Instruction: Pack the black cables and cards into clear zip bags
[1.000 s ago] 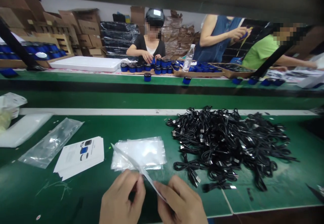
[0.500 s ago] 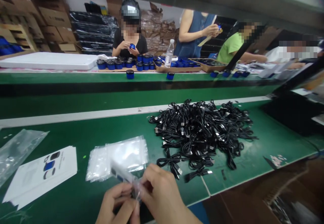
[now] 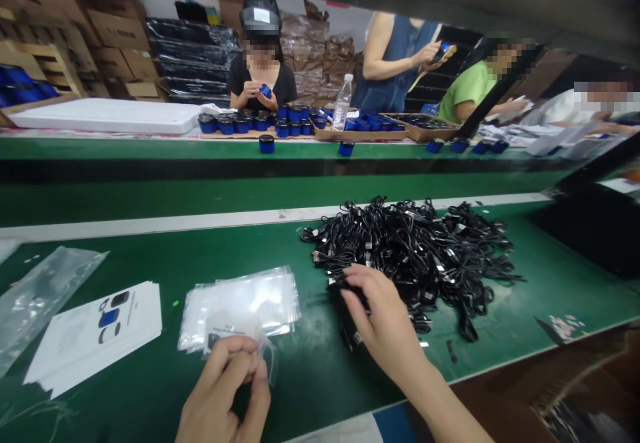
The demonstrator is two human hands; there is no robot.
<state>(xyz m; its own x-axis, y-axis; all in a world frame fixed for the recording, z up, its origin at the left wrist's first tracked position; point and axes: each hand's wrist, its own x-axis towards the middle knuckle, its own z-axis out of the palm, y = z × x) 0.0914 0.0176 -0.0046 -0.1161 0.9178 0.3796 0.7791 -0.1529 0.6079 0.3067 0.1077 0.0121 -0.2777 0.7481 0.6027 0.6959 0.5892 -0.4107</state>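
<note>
My left hand pinches a small clear plastic bag near its opening. A printed leaflet shows through the bag, partly covered by my fingers. My right hand is at the near left edge of a heap of black USB cables. Its thumb and fingers close around a black USB cable, which is smeared by motion and partly hidden by the hand. Just beyond my left hand lies a stack of clear plastic bags.
Printed leaflets are stacked at the left beside a larger clear bag. Across the green bench, a raised ledge holds blue jars and a bottle. Several people work behind it. A black box stands at right.
My right hand has left the bag and moved right to the cable heap, taking hold of a cable. My left hand keeps the bag with the leaflet. The view has shifted slightly.
</note>
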